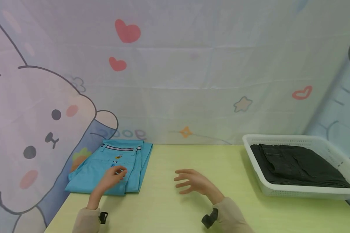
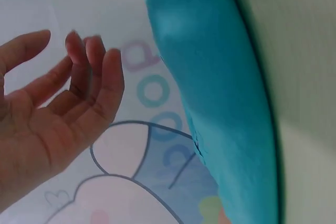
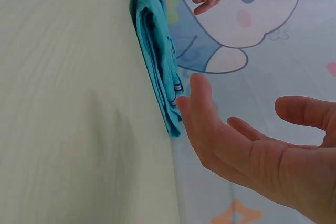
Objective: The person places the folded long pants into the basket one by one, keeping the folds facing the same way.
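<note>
Two hands are over the pale green table (image 1: 192, 213), and neither grasps anything. The left hand (image 1: 112, 179) hovers over the near part of the one pair of folded turquoise trousers (image 1: 110, 168), fingers loosely spread; from the head view it is hard to say whether the fingertips brush the cloth, but the left wrist view shows the palm open and lifted clear of the fabric, so it is most likely just above it. The trousers lie directly under and beyond that hand, at the far left corner of the table, their striped waistband (image 1: 121, 148) on the side away from the hand and close to the backdrop. The right hand (image 1: 192, 183) is released too, fingers straight and fanned, palm turned toward the left; it floats above bare tabletop, to the right of the trousers and apart from them. Well off to the right of the right hand stands one white plastic basket (image 1: 306, 192), and in it lies one folded dark garment (image 1: 297, 166). Beyond both hands hangs a printed cloth backdrop (image 1: 192, 81) with one cartoon rabbit (image 1: 40, 129) to the left of the left hand, three red hearts, and two stars.
</note>
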The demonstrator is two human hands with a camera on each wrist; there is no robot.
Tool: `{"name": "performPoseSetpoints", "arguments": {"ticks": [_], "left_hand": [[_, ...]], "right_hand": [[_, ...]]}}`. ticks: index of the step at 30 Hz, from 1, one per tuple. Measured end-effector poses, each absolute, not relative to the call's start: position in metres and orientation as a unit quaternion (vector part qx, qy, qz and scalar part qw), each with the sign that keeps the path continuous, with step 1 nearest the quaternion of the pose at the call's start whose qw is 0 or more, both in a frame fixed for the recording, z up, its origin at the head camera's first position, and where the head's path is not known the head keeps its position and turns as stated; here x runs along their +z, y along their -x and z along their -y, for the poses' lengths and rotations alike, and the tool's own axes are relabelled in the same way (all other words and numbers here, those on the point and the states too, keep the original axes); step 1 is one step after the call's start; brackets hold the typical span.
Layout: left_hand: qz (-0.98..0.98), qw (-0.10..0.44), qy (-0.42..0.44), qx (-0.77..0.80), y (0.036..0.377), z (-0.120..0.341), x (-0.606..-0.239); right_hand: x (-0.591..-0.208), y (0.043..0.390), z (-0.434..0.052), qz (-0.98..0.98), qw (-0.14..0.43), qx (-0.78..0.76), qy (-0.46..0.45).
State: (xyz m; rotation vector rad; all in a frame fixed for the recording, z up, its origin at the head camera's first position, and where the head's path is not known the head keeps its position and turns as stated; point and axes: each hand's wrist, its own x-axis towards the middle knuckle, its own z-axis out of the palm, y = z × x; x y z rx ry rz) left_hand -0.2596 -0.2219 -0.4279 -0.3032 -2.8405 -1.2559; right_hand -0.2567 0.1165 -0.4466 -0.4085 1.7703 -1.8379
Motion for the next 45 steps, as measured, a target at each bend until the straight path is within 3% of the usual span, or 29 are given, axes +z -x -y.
{"name": "performPoseSetpoints", "arguments": {"ticks": [21, 26, 36, 45], "left_hand": [[0.913, 0.144, -0.135, -0.358, 0.264, 0.279, -0.44], [0.904, 0.134, -0.187, -0.361, 0.263, 0.291, -0.449], [0.889, 0.06, -0.245, -0.382, 0.271, 0.318, -0.458], [0.867, 0.057, -0.282, -0.407, 0.27, 0.327, -0.462]], "right_hand": [[-0.465, 0.267, -0.063, -0.514, 0.346, -0.777, 0.111], [-0.474, 0.266, -0.049, -0.475, 0.365, -0.795, 0.098], [-0.496, 0.277, -0.025, -0.419, 0.395, -0.814, 0.076], [-0.502, 0.277, -0.006, -0.373, 0.399, -0.834, 0.073]]}}
